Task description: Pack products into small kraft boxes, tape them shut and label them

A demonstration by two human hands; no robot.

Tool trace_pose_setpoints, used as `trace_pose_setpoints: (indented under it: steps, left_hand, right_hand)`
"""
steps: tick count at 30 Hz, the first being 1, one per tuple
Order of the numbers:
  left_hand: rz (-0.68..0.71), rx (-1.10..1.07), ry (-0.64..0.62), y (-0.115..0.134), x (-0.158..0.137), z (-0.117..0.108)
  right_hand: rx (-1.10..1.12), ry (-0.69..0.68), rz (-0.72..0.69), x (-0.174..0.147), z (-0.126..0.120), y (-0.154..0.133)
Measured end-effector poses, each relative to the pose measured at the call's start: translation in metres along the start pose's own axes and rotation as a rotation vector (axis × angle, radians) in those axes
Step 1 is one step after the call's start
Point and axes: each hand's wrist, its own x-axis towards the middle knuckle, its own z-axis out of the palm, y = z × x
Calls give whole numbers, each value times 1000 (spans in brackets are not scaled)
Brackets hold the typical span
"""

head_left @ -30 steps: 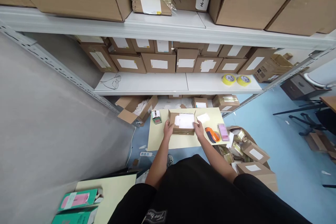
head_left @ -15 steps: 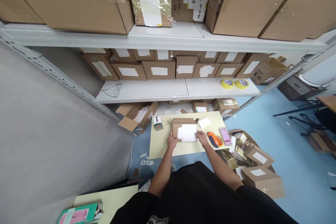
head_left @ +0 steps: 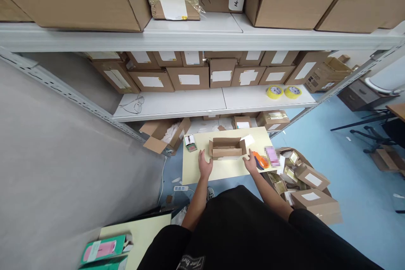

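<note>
An open-topped cardboard box [head_left: 227, 152] stands on the pale yellow table [head_left: 202, 174], its opening facing up. Just left of its near corner is my left hand [head_left: 205, 163], fingers spread and holding nothing. My right hand [head_left: 250, 162] is at the box's right side with fingers apart, close to the orange and blue tape dispenser [head_left: 261, 160]. Whether its fingertips touch the box I cannot tell. A small green and white carton [head_left: 190, 143] sits at the table's left, and a white paper [head_left: 248, 139] lies behind the box's right corner.
Metal shelving [head_left: 177, 113] with several labelled boxes rises beyond the table. Two yellow tape rolls [head_left: 274, 92] and wire-frame glasses [head_left: 134, 104] lie on its middle shelf. Cardboard boxes [head_left: 313, 202] fill a container at right. A power strip [head_left: 181, 188] is on the floor.
The box has turned from its labelled face up to its opening up. Both hands have let go of it and spread apart. The view has shifted slightly.
</note>
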Motion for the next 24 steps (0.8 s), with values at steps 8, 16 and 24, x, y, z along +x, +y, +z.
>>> trace_pose_setpoints:
  steps: [8, 16, 24]
  left_hand:
    - [200, 218, -209, 62, 45, -8]
    - [107, 178, -315, 14, 24, 17]
    - [182, 370, -377, 11, 10, 20]
  right_hand:
    - [-135, -95, -304, 21, -7, -49]
    - [-179, -234, -187, 36, -10, -25]
    - [-462, -295, -215, 54, 12, -48]
